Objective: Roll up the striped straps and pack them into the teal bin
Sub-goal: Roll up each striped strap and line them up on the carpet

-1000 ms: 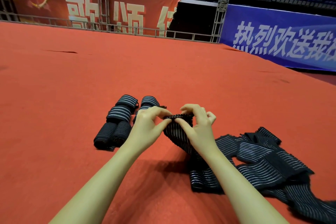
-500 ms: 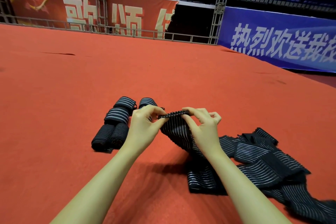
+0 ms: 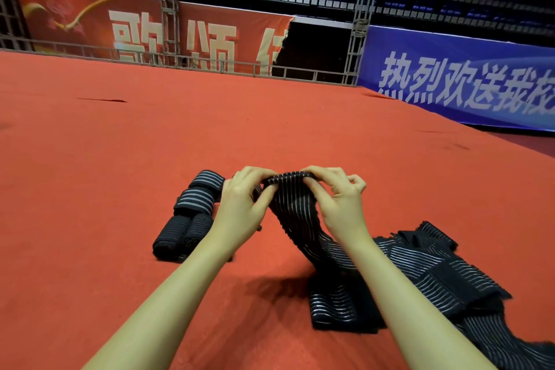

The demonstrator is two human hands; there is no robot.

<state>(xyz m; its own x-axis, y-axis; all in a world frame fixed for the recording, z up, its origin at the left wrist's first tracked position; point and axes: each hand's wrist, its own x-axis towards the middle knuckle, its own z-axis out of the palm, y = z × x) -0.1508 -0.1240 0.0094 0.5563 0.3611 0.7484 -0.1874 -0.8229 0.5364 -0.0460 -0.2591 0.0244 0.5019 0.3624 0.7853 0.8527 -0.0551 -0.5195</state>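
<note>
Red carpet (image 3: 120, 189), matte and short-piled, spanning the whole floor; banners (image 3: 462, 81) and railing along the far edge. No teal bin in view, so packing target unplaced.

Loose pile (image 3: 435, 273) of striped straps, near right: dark elastic webbing with thin pale lines, flat, limp, folded over itself, edges slightly frayed.

Strap (image 3: 300, 219) in work: end lifted clear of carpet, held crosswise between both hands, width running left to right. Long axis trailing from the grip down and toward the near right, into the pile. Tail slack, one twist partway down. Judged: rolling to proceed along that tail, drawing it in from the near right; right hand nearer the feed, left hand nearer the finished stock.

Rolls (image 3: 192, 216), left of the hands, just beyond the left wrist: several tight cylinders, touching, lying in a rough column near to far; exact count unclear, some hidden behind the hand.

Left hand (image 3: 243, 204): thumb and curled fingers pinching the strap end's left corner. Right hand (image 3: 336, 198): same pinch on the right corner, last fingers curled loose. Narrow grips, both holding the strap; roll barely begun, judged first turn.
</note>
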